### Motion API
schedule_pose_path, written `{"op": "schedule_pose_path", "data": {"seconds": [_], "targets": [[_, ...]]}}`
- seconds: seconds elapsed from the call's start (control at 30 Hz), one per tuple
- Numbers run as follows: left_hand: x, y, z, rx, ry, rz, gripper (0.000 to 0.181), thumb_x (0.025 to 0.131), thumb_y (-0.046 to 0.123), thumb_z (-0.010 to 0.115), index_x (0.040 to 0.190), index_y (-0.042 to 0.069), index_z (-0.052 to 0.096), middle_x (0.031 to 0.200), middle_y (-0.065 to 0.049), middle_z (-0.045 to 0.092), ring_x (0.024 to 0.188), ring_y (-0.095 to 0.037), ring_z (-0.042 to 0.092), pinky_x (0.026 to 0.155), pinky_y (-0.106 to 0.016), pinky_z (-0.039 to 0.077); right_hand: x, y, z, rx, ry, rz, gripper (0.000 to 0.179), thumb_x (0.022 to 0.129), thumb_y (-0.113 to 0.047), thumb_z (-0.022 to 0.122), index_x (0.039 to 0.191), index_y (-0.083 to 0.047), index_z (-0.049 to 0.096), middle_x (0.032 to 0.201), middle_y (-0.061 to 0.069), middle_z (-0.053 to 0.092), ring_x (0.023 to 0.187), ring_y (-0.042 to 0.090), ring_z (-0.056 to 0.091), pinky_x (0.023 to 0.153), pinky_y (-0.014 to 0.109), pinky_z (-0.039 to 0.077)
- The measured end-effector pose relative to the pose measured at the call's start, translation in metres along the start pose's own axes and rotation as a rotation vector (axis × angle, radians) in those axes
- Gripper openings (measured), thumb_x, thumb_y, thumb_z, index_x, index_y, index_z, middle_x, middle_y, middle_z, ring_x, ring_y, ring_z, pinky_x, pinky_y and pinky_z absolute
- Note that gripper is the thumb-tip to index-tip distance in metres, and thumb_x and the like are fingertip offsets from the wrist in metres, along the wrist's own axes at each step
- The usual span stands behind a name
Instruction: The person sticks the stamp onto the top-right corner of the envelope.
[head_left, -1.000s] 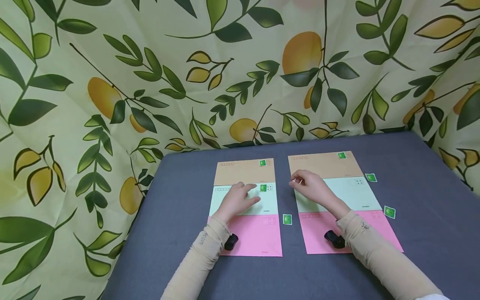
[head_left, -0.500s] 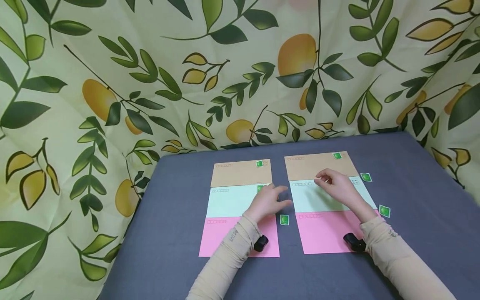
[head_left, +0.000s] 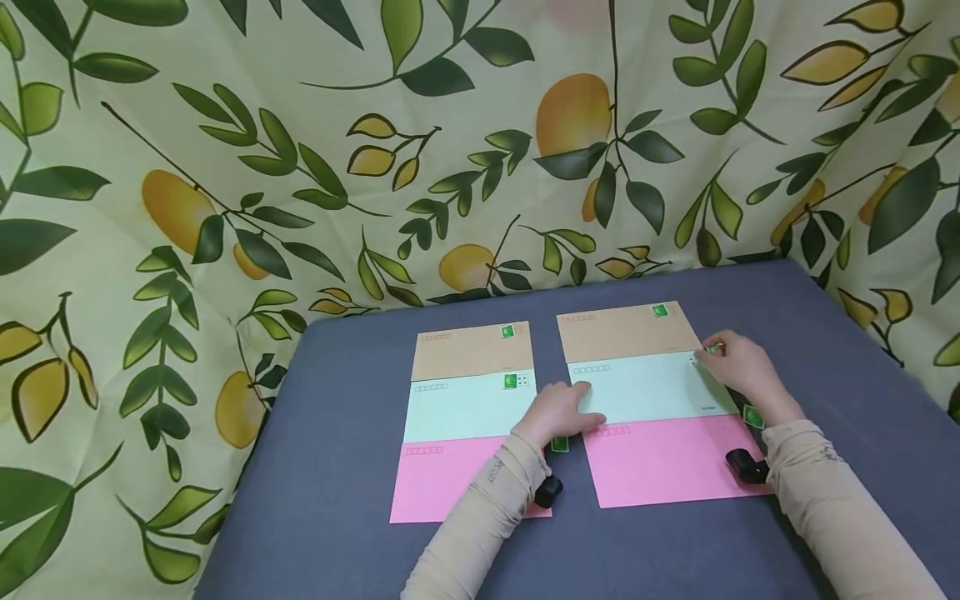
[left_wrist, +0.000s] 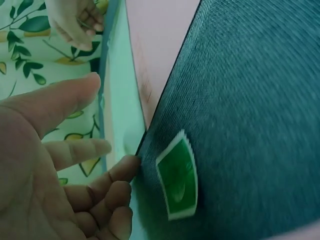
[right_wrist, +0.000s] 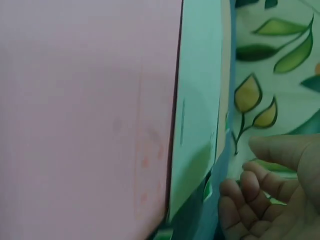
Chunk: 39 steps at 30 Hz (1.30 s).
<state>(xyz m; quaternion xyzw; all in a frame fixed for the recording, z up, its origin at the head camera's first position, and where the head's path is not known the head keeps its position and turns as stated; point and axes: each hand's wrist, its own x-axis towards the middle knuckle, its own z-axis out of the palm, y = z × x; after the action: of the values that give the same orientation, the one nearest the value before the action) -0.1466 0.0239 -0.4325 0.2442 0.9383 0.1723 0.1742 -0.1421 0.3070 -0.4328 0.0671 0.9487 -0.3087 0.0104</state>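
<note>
My right hand (head_left: 742, 371) reaches to the right edge of the right-hand mint envelope (head_left: 637, 392), its fingertips at a green stamp (head_left: 715, 350) lying beside that envelope. Thumb and fingers stay apart in the right wrist view, where the same stamp (right_wrist: 207, 189) shows edge-on. My left hand (head_left: 558, 410) spreads its thumb and index finger at the left edge of the mint envelope. Under the left wrist, a second green stamp (left_wrist: 178, 177) lies on the cloth, partly hidden in the head view. Another stamp (head_left: 753, 417) lies right of the pink envelope (head_left: 660, 467).
A brown envelope (head_left: 622, 332) tops the right column and bears a green stamp (head_left: 660, 310). The left column has brown (head_left: 465, 354), mint (head_left: 457, 412) and pink (head_left: 442, 483) envelopes; its brown and mint ones carry stamps. Everything lies on a dark blue cloth (head_left: 322, 483).
The right hand has moved right across the mint envelope to the stamp beside it. The left hand has shifted right from the left column to the right column's edge. The head view has turned slightly.
</note>
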Motion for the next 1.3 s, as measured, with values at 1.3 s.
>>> {"op": "schedule_pose_path", "data": {"seconds": [1.3], "targets": [[0.014,0.001,0.009,0.026,0.062,-0.081,0.06,0.082,0.035,0.069,0.135,0.017,0.05,0.124,-0.005,0.063,0.11,-0.019,0.061,0.09,-0.024,0.048,0.008,0.027,-0.008,-0.003,0.091,0.167,0.027,0.091,-0.015,0.047,0.098,0.011,0.049,0.089,0.028,0.051,0.077,0.035,0.047,0.058,0.031,0.034]]}}
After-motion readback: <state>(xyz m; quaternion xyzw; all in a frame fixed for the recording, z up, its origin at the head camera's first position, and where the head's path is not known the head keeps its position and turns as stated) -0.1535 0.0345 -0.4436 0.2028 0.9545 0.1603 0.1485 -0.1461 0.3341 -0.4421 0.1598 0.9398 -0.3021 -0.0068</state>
